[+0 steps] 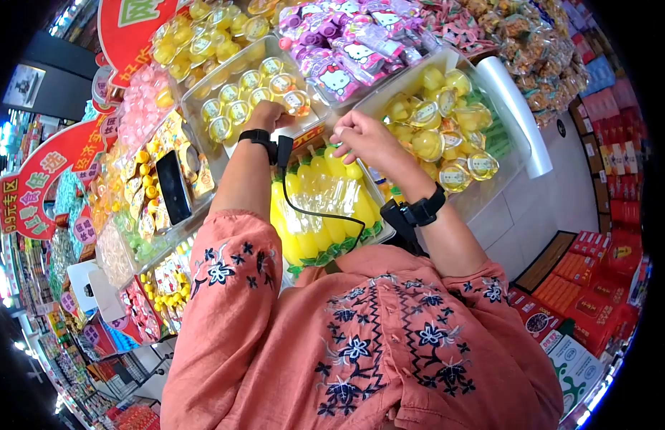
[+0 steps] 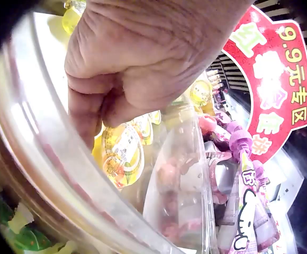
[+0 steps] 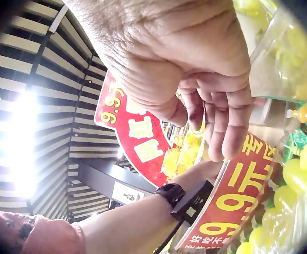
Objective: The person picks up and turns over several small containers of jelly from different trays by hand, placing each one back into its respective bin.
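Observation:
My left hand (image 1: 270, 116) reaches into a clear bin (image 1: 196, 93) of yellow jelly cups (image 1: 251, 79) standing lids up in rows. In the left wrist view, its thumb and finger pinch at the edge of a jelly cup (image 2: 123, 153) with a printed lid; the fingertips are partly hidden behind the bin wall. My right hand (image 1: 368, 140) hovers with loosely curled fingers and nothing in them, between that bin and a second clear bin (image 1: 515, 129) of loose yellow jelly cups (image 1: 447, 129). Below both hands lie yellow fruit-shaped packs (image 1: 321, 208) with green leaves.
Purple cartoon pouches (image 1: 339, 50) fill the bin behind. A phone (image 1: 173, 186) lies on the snacks at left. Red price signs (image 1: 49, 175) rise along the left edge. A red price strip (image 3: 233, 196) runs along the bin front. Red boxes (image 1: 590, 287) are stacked at right.

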A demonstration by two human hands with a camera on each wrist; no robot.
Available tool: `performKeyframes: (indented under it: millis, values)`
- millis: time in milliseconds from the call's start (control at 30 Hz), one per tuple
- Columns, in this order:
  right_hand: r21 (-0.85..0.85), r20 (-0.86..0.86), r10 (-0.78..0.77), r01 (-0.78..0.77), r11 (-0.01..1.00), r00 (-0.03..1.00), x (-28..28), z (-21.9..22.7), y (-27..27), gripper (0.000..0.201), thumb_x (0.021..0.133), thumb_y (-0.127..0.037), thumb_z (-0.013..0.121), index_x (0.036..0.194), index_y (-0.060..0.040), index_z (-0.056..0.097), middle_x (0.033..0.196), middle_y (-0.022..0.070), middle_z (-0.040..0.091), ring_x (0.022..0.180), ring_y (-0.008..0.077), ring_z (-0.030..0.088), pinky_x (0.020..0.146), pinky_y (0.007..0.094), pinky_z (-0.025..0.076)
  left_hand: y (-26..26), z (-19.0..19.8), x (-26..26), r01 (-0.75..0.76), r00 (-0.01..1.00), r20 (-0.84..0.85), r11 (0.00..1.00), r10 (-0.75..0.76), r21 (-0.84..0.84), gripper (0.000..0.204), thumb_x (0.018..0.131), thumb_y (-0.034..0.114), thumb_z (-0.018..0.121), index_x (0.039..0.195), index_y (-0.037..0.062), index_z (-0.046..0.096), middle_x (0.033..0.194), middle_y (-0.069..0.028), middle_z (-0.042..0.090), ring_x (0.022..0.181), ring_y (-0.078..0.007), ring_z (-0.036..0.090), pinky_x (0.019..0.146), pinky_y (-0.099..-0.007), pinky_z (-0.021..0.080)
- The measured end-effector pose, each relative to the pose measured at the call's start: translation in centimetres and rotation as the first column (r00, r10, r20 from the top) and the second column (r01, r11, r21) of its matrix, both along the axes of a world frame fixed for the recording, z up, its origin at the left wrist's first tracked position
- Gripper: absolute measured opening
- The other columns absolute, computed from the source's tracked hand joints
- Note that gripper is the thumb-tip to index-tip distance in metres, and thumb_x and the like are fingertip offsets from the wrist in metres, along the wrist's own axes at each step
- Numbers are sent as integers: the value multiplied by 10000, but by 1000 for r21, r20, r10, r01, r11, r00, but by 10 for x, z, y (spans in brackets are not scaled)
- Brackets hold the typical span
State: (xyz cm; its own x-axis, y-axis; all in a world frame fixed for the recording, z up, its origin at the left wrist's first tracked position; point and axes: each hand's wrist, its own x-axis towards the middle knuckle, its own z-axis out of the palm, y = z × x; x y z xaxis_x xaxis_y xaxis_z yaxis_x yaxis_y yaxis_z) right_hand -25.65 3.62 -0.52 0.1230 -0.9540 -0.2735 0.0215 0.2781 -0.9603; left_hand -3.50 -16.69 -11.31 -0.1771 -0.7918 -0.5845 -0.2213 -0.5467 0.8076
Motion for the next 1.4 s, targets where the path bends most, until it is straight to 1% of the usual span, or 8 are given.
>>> performKeyframes:
  millis: [467,700,933,1033,1133,1233,1333,1400]
  values:
    - [6,-7,3,-2,1000,1000,-2,5,13,223,968,-230,536,1040,-20,535,1005,118,641,804,164,663,666,284,555,-4,-4,-2,6,1000,25,999,-5,-34,220,895,1,502,1038,-144,587,964,-225,663,770,-324,716,652,-363,622]
    - [-60,-9,-28,27,998,1000,-37,21,38,245,957,-212,552,1084,-3,556,983,99,647,803,153,661,668,277,552,24,71,4,164,957,273,955,-94,-247,462,914,316,607,1109,-102,580,1014,-199,651,855,-299,685,706,-386,605]
    - [-116,-348,-444,433,894,825,-123,34,58,235,887,-216,610,1006,-13,615,904,98,677,747,188,676,631,310,537,118,154,-3,-31,977,-203,898,-66,-439,364,987,295,555,1189,-7,577,1108,-96,649,974,-174,655,809,-304,526]
    - [-168,-657,-387,376,911,646,-144,9,58,215,847,-201,604,927,-2,630,860,168,680,770,281,678,702,386,534,157,154,-14,-40,970,-234,912,-62,-408,357,987,297,562,1180,-3,578,1083,-92,656,944,-165,655,807,-298,522]
    - [-92,-789,-261,313,945,555,-149,-9,59,217,824,-198,584,901,-2,637,844,211,669,825,347,663,779,435,513,179,137,-20,-10,954,-287,944,-90,-329,336,985,287,559,1164,2,579,1070,-96,658,922,-167,656,794,-300,528]
    - [-184,-807,-320,303,935,496,-143,-21,59,220,822,-182,564,857,17,651,766,213,666,751,348,673,733,437,525,191,125,-21,56,916,-367,959,-159,-277,298,983,268,560,1134,13,578,1018,-70,651,884,-146,648,763,-285,524]
    - [-1,-785,-221,355,935,579,-134,0,58,221,805,-141,539,771,48,649,657,215,644,626,351,661,650,433,533,198,123,-21,82,928,-335,965,-165,-248,283,983,269,558,1119,21,579,984,-48,643,871,-134,642,744,-275,515]
    - [77,-790,-146,333,940,596,-132,2,54,198,823,-156,539,810,28,611,653,145,633,574,249,642,547,365,528,204,127,-23,86,929,-328,962,-171,-258,285,983,280,562,1108,25,583,971,-38,639,862,-131,639,738,-273,510]
